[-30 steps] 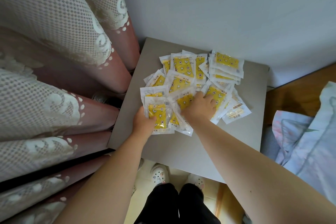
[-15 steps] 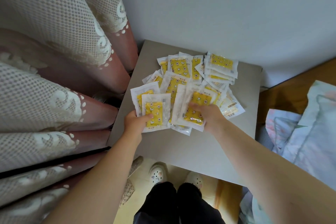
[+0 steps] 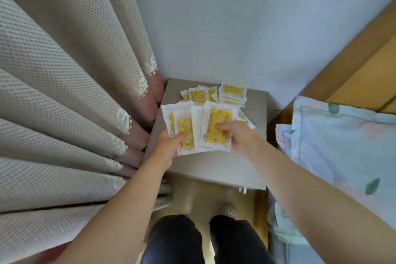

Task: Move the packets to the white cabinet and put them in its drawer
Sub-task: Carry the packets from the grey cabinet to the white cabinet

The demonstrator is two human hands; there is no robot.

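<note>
While in left hand (image 3: 168, 149) and right hand (image 3: 241, 138), flat glossy packets (image 3: 219, 117).

Packets (image 3: 216, 128): white, with yellow panels bearing small printed figures. Curtain (image 3: 64, 92), 9 o'clock: beige dotted weave, white embroidered trim, reddish-brown hem. Bedding (image 3: 342, 146), 3 o'clock: pale blue, pink blooms, green leaves. Tabletop (image 3: 214, 167): grey-beige. Trousers (image 3: 175, 240), 6 o'clock: black

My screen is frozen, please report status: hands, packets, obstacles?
Left hand grips fanned packets. Right hand pinches another bunch. More packets lying on grey table. Nothing in the way.
</note>
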